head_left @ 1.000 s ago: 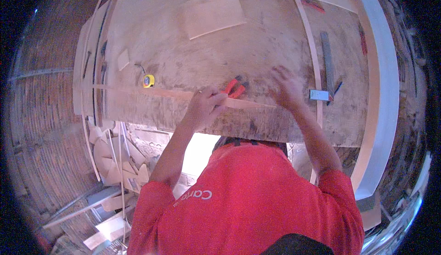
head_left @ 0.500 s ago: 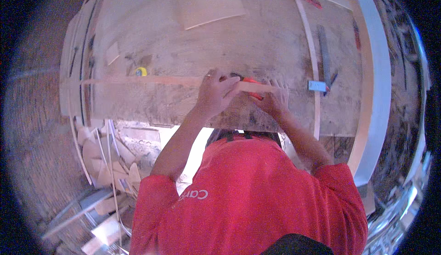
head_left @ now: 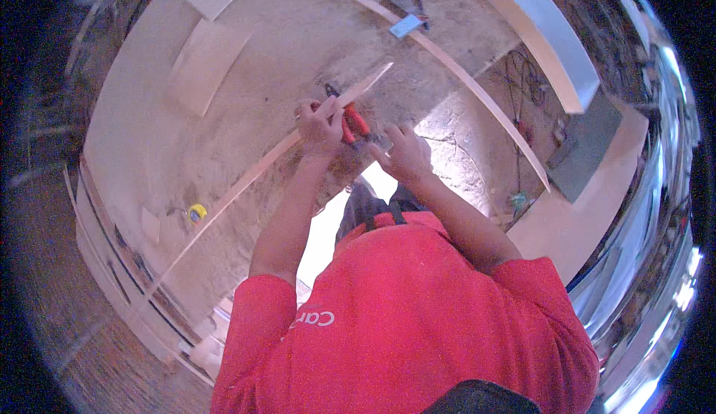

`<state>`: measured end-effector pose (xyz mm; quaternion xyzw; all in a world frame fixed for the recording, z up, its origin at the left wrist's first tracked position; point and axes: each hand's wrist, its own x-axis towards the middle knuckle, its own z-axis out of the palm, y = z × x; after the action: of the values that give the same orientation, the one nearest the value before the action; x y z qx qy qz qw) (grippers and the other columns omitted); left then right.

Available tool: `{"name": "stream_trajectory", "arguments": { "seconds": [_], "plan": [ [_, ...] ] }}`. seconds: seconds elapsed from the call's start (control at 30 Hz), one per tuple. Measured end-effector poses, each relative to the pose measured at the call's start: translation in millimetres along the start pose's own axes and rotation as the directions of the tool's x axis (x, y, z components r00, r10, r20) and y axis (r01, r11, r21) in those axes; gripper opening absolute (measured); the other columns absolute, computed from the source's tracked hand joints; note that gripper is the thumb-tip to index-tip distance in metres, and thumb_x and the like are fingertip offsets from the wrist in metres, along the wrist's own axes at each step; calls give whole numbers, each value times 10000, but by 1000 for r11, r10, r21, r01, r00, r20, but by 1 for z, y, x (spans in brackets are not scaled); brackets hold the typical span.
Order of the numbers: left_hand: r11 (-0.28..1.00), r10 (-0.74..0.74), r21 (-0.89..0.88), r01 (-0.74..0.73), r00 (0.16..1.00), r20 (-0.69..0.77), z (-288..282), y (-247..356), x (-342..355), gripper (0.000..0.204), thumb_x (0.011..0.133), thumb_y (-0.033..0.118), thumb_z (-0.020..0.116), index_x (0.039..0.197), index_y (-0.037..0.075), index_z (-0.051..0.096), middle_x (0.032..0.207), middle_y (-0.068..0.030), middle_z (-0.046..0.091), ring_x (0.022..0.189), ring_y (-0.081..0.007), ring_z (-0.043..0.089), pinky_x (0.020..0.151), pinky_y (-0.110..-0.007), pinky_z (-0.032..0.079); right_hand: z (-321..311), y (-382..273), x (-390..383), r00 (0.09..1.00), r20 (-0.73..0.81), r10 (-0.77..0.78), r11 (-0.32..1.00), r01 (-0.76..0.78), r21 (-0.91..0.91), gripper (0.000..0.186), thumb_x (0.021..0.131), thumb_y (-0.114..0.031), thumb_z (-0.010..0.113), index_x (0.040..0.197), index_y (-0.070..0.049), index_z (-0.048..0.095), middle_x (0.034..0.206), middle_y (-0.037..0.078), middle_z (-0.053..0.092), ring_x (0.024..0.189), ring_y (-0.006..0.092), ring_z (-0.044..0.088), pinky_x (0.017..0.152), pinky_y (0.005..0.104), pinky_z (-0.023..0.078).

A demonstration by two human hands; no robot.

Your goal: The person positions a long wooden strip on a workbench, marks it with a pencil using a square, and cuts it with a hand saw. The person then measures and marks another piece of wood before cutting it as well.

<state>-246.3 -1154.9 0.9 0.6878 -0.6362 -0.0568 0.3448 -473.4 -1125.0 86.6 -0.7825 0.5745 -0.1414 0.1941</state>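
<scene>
A long, thin wooden strip [head_left: 261, 165], pale and flat-faced, is laid diagonally over the worn, smudged tabletop [head_left: 134, 145], its far end narrowed to a slim taper. Near that end the strip is pinched between the thumb and bent fingers of the left hand [head_left: 321, 128]. Pliers [head_left: 356, 121] with smooth red grips are seen between the two hands, crossed by the strip: the dark head on the far side, the handles on the near side. The fingers of the right hand [head_left: 405, 154] are parted and loosely bent just beside the handle ends; whether the handles are touched cannot be told. A rounded yellow tape measure [head_left: 197, 213] is noted near the strip, toward its left end. Beyond the hands, a second pale strip [head_left: 466, 78], bowed by the lens, is crossed by a small, light-blue rectangular box [head_left: 406, 26]. Flat, smooth pale boards [head_left: 211, 63] are placed at the far left. A broad white length with a tan edge [head_left: 541, 37] is seen at the far right.
</scene>
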Motion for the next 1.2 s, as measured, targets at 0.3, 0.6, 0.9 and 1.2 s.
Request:
{"name": "stream_trajectory", "arguments": {
  "seconds": [0.3, 0.6, 0.9, 1.2],
  "plan": [
    [998, 53, 28, -52, 997, -51, -53, 41, -24, 408, 861, 217, 799, 1181, -11, 689, 1113, -220, 688, 1167, -437, 574, 1011, -546, 447, -25, 139, -214, 811, 122, 572, 820, -560, -119, 338, 916, -403, 684, 1088, -115, 728, 1039, 160, 685, 980, 373, 698, 869, 511, 568],
    [949, 307, -254, -186, 728, 613, -3, 177, -168, 258, 887, 155, 760, 1059, -29, 701, 979, -176, 687, 919, -318, 684, 795, -442, 552, 5, 256, -352, 728, 372, 575, 755, -648, 100, 451, 847, -392, 695, 1204, -119, 723, 1151, 190, 733, 1117, 400, 678, 970, 515, 533],
    [878, 309, -336, -340, -130, 942, 144, 259, -246, 625, 829, 435, 826, 1290, 30, 708, 1090, -212, 754, 933, -303, 756, 819, -411, 592, 31, 330, -673, -190, 68, 979, -201, -888, 413, 361, 822, -365, 706, 1034, -82, 781, 1069, 190, 757, 1026, 367, 719, 902, 490, 562],
    [658, 329, -463, -594, -326, 886, 197, 303, -267, 528, 815, 408, 814, 1181, 33, 751, 937, -194, 763, 904, -313, 749, 828, -420, 583, 190, 89, -891, -625, 9, 780, -567, -700, 434, 312, 905, -328, 650, 872, -34, 749, 876, 207, 744, 803, 354, 724, 749, 462, 569]
  ]
}}
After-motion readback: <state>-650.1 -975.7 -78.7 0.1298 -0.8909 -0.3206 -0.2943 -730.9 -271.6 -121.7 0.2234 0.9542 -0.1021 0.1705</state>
